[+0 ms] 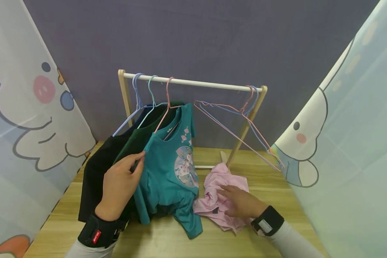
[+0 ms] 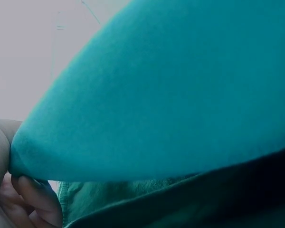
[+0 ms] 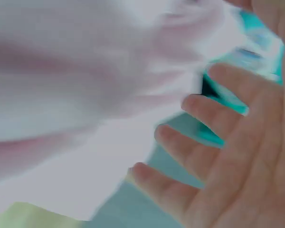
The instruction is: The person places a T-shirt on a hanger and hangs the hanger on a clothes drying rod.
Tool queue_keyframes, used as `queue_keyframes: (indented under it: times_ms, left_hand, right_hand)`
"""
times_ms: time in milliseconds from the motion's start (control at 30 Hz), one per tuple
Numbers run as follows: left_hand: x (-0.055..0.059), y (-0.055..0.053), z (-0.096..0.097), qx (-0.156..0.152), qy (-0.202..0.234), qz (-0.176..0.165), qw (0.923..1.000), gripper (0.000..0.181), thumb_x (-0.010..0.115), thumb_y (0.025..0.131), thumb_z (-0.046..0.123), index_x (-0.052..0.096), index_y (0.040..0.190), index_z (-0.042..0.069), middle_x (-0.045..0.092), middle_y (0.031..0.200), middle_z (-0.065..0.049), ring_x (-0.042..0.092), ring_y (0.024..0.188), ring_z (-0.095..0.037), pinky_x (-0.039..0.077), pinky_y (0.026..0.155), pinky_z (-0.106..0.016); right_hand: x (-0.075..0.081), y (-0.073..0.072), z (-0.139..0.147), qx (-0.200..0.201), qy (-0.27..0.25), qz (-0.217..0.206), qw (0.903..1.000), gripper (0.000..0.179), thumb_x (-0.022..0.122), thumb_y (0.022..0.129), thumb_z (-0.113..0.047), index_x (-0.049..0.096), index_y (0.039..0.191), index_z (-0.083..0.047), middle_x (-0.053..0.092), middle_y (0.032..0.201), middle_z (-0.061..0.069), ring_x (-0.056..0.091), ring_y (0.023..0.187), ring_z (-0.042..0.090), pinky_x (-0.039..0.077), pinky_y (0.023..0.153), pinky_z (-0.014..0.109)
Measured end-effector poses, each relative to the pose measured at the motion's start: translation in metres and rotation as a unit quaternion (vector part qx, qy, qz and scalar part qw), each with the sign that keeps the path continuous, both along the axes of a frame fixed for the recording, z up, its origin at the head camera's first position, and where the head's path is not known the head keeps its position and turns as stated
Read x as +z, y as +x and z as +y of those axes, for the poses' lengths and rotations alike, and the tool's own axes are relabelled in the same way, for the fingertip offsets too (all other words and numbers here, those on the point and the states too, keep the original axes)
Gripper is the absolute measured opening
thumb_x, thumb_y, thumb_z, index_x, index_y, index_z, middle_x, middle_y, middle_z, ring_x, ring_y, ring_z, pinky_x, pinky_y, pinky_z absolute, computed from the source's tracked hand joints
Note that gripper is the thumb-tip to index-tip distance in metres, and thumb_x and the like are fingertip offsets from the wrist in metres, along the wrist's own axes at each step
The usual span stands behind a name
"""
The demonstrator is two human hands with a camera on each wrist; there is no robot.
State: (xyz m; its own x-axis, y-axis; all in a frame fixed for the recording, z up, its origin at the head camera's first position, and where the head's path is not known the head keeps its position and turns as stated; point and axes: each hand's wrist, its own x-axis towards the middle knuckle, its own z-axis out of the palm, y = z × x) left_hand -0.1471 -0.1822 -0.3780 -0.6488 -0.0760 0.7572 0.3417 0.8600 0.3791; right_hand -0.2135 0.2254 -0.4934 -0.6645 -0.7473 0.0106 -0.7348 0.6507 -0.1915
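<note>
A teal T-shirt (image 1: 167, 172) with a printed motif hangs from a pink hanger (image 1: 168, 93) on the rack. My left hand (image 1: 120, 182) pinches the shirt's shoulder edge between thumb and fingers. The left wrist view is mostly filled by the stretched teal fabric (image 2: 156, 104), with the curled fingers (image 2: 38, 199) at its lower corner. Over a crumpled pink garment (image 1: 214, 188) on the table lies my right hand (image 1: 243, 202). Its fingers are spread and extended in the right wrist view, beside the pink cloth (image 3: 109, 85).
Dark green (image 1: 129, 143) and black garments (image 1: 96, 175) hang left of the teal shirt. Bare pink (image 1: 261, 134) and blue hangers (image 1: 257, 104) hang at the right end of the white rail (image 1: 206, 84). Patterned cloth walls flank the wooden table (image 1: 161, 243).
</note>
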Motion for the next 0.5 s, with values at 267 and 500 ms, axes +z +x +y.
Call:
queue_keyframes:
  times_ms: [267,500]
  left_hand:
    - [0.001,0.001,0.001,0.001,0.001,-0.003,1.0,0.025,0.064,0.087,0.022,0.069,0.11,0.013,0.072,0.093,-0.008,0.044,0.05,-0.008,0.033,0.035,-0.025]
    - [0.002,0.002,0.003,-0.001,0.0,-0.007,1.0,0.025,0.064,0.087,0.021,0.069,0.11,0.014,0.071,0.088,-0.007,0.042,0.049,-0.008,0.032,0.035,-0.026]
  right_hand:
    - [0.089,-0.004,-0.017,-0.01,-0.175,0.177,0.9685,0.076,0.068,0.079,-0.023,0.031,0.145,-0.01,0.046,0.139,0.016,0.043,0.122,0.029,0.046,0.093,0.052]
    - [0.147,-0.027,0.002,-0.087,-0.29,0.364,0.8808,0.066,0.066,0.074,-0.02,0.046,0.134,-0.003,0.053,0.129,0.022,0.044,0.12,0.034,0.039,0.096,0.055]
